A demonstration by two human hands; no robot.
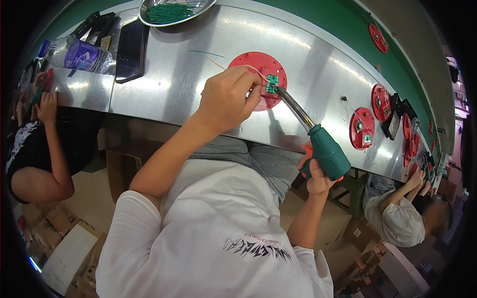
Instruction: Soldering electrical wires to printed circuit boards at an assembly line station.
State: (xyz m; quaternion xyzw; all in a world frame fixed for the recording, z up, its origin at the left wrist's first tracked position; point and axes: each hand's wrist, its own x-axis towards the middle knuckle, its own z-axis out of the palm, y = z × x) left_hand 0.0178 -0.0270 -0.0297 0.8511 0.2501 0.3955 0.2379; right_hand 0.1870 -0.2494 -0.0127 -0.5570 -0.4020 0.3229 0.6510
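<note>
A red round disc (258, 67) lies on the steel workbench (189, 84) with a small green circuit board (272, 83) on it. My left hand (228, 99) rests on the disc's near edge, pinching a thin wire by the board. My right hand (314, 174) grips the teal handle of a soldering iron (323, 149). Its metal shaft slants up to the left, and the tip touches the green board.
A metal bowl of green wires (171, 11), a dark phone (131, 49) and a plastic bottle (79, 55) sit at the bench's far left. More red discs (361, 128) lie along the bench to the right. Other people work at both sides. Cardboard boxes (64, 243) fill the floor.
</note>
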